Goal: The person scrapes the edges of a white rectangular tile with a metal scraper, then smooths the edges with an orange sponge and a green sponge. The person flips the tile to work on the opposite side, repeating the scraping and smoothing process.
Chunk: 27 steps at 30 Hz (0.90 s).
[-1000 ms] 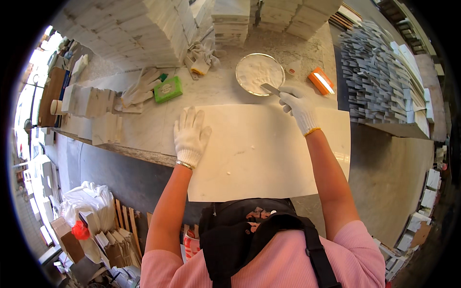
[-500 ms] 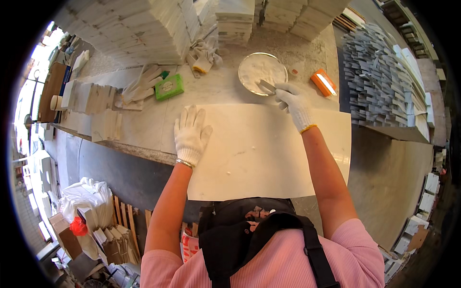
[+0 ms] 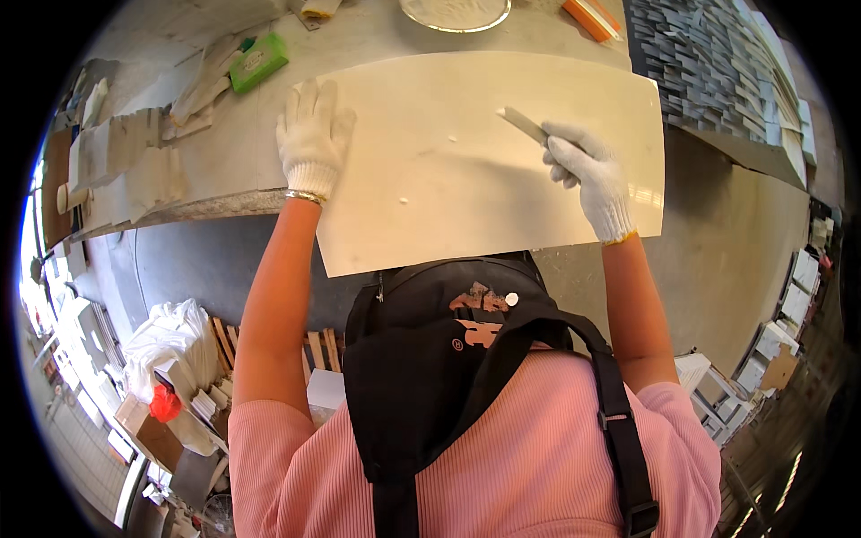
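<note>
A large glossy off-white panel (image 3: 502, 206) lies in front of me on the worktable, its near edge by my apron. My left hand (image 3: 312, 139), in a white knitted glove, rests flat with fingers spread at the panel's left edge. In my gloved right hand (image 3: 587, 170) is a narrow metal putty knife (image 3: 526, 125), its blade pointing up and left over the panel. A small white dab (image 3: 501, 112) shows at the blade's tip. Two small white specks mark the panel's surface. Beyond the far edge stands a round bowl (image 3: 459, 29) of white paste or powder, partly cut off.
A green box (image 3: 258, 63) lies left of the panel, near stacked pale stone pieces (image 3: 112, 152). An orange box (image 3: 592, 20) sits at the far right of the table. Many grey strips (image 3: 708, 76) are piled beyond the right side. A white plastic bag (image 3: 170, 339) stands lower left.
My right hand has drawn the putty knife back from the bowl to above the panel's right half. My left hand stays at the panel's left edge. The view has tilted down toward me.
</note>
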Tool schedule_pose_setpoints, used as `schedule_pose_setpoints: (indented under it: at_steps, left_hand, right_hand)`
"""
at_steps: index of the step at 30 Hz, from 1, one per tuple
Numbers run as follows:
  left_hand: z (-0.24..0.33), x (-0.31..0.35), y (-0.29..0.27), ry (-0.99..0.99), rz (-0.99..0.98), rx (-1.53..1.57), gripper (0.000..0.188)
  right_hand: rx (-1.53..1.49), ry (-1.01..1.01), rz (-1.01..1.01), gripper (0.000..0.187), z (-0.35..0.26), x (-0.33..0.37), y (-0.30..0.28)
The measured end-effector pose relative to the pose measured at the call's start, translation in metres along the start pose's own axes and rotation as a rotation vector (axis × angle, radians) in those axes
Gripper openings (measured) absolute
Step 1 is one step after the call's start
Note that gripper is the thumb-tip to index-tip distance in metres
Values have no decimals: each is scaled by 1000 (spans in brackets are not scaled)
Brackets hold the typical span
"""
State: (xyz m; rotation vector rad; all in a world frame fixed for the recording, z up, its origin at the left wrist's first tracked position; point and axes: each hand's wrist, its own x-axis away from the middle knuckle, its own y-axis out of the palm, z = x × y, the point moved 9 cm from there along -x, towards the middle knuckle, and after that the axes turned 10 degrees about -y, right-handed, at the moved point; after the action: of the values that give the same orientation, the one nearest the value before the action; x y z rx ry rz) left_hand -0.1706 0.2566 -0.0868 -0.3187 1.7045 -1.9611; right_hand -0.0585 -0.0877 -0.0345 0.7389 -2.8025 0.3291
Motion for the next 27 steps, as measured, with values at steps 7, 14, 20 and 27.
schedule_pose_setpoints:
  at_steps: [7,14,20,27]
  left_hand:
    - [-1,3,2,83,97,57,53]
    - [0,2,5,50,65,1,54]
    - [-10,9,0,26,113,-32,55]
    - [86,102,-43,371,-196,232,61]
  right_hand:
    - [-14,190,22,33,61,97,-8]
    - [14,215,29,32,80,126,4]
    - [-10,167,92,33,76,129,-3]
    - [-66,118,285,37,70,132,-35]
